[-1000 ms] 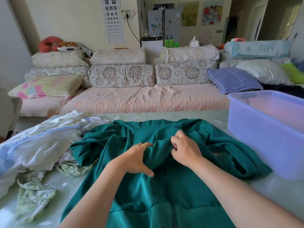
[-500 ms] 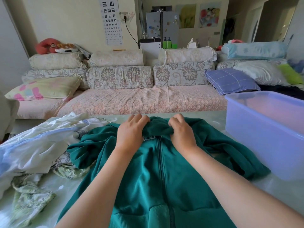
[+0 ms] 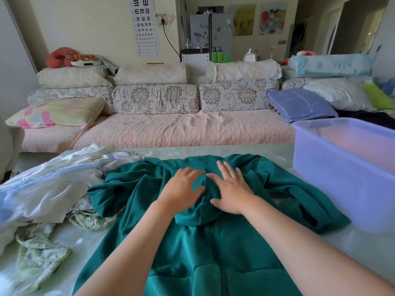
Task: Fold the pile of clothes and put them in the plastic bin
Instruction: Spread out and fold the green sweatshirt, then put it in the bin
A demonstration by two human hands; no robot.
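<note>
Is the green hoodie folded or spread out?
Mostly spread: the green hoodie lies front-up, sleeves splayed; only its hood is turned down, pressed by the flat left hand and right hand.

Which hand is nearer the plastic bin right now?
Right. The right hand lies flat on the green hoodie, on the side toward the plastic bin; the left hand lies flat beside it, farther off, toward the clothes pile.

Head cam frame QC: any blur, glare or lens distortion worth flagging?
Head view: soft even daylight, no hard shadows; left hand slightly motion-smeared, right hand sharper; wide-angle bending leans the doorway at the right edge; floral cloth in the lower-left corner goes soft; faint sheen on the plastic bin, no glare on the green hoodie.
</note>
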